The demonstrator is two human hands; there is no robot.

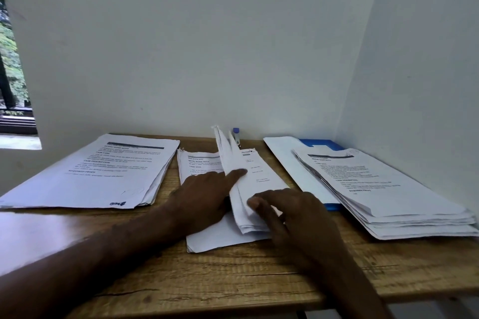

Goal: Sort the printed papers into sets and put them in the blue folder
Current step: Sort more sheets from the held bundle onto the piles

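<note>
Pressing on the middle pile of white printed papers (248,189), your left hand (204,197) lies open, straight forefinger on the top sheets. Your right hand (293,212) rests bent-fingered on the pile's near edge, and I cannot tell if it pinches anything.

The top sheets curl up at the far end. If you let go unevenly, they could fan out and mix with the sheets below.

The flat blue plastic folder (321,143) lies at the right, mostly buried under the fanned right pile of white printed papers (388,189). Tugging it free could spill that pile off the worn wooden bench (233,274).

Count three piles, including the left pile of white printed papers (103,173), one folder, and one small blue-topped object (236,134) by the wall, perhaps a stapler.
</note>
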